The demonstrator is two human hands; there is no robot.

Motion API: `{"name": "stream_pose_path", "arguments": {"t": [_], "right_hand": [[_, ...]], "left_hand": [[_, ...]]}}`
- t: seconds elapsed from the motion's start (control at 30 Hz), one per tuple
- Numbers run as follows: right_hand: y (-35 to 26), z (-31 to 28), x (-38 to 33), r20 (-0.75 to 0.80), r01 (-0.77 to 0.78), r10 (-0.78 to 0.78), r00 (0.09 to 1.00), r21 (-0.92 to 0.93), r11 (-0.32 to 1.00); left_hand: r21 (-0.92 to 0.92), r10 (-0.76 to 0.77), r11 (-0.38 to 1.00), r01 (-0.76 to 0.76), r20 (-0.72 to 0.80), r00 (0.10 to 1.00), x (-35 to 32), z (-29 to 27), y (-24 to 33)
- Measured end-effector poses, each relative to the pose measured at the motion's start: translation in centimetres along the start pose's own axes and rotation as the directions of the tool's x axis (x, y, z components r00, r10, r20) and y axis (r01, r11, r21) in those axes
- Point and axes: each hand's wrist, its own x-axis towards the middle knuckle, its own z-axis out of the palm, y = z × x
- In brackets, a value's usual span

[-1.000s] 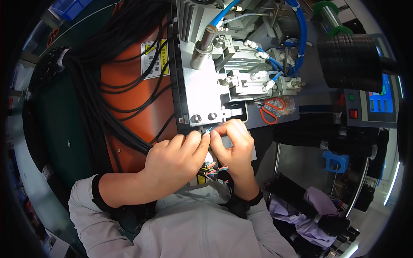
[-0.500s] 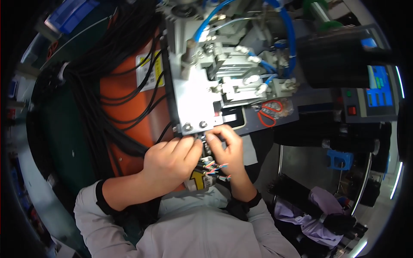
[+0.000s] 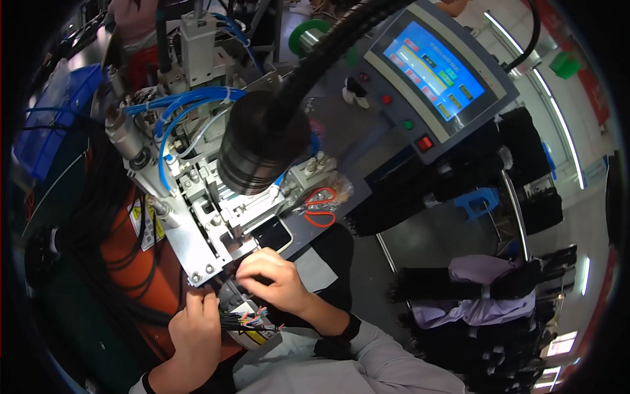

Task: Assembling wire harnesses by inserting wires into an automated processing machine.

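A bench machine with a bright silver plate (image 3: 190,253) stands in front of me. My left hand (image 3: 195,331) is closed at the plate's near corner, its fingertips pinched together; what they hold is hidden. To its right, my right hand (image 3: 272,279) has curled fingers at the front of the machine, by a dark fixture (image 3: 231,295). Whatever lies between those fingers is too small to make out. Below and between my hands lies a bundle of black cables with bare coloured wire ends (image 3: 252,318), over a yellow-marked label (image 3: 259,336).
Orange-handled scissors (image 3: 320,209) lie right of the machine. A black cylinder on a flexible hose (image 3: 262,144) hangs over it. Farther right is a touchscreen control box (image 3: 436,75). Black cables (image 3: 98,217) run over an orange surface (image 3: 121,262) at left. Bundled black cables hang on a rack (image 3: 515,217).
My view has swung, so the machine sits farther left and the control screen shows fully. My hands, close together before, are now farther apart, the left one lower.
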Motion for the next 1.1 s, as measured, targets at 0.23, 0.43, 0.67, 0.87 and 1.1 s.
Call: {"name": "stream_pose_path", "arguments": {"t": [0.23, 0.43, 0.67, 0.87, 1.1], "right_hand": [[-0.4, -1.0, -0.2, 0.183, 0.166, -0.225, 0.957, 0.291, 0.942], [-0.9, -0.7, 0.2, 0.294, 0.216, -0.308, 0.905, 0.307, 0.927], [-4.9, 3.1, -0.2, 0.122, 0.234, -0.255, 0.959, 0.162, 0.959], [-5.9, 2.3, -0.2, 0.273, 0.216, -0.261, 0.926, 0.186, 0.959], [-5.6, 2.5, 0.1, 0.290, 0.217, -0.276, 0.916, 0.219, 0.951]], "left_hand": [[-0.235, 0.102, 0.965, -0.119, -0.085, 0.991, 1.8, -0.3, -0.5], [-0.277, 0.051, 0.957, -0.081, -0.115, 0.992, 0.8, -0.1, -1.2], [-0.259, 0.007, 0.965, -0.051, -0.167, 0.986, 0.5, -0.6, -1.1], [-0.265, -0.065, 0.964, -0.013, -0.282, 0.957, -2.8, -6.7, -4.2], [0.220, -0.732, 0.597, 0.771, -0.244, 0.636, -14.5, -6.1, -15.0]]}}
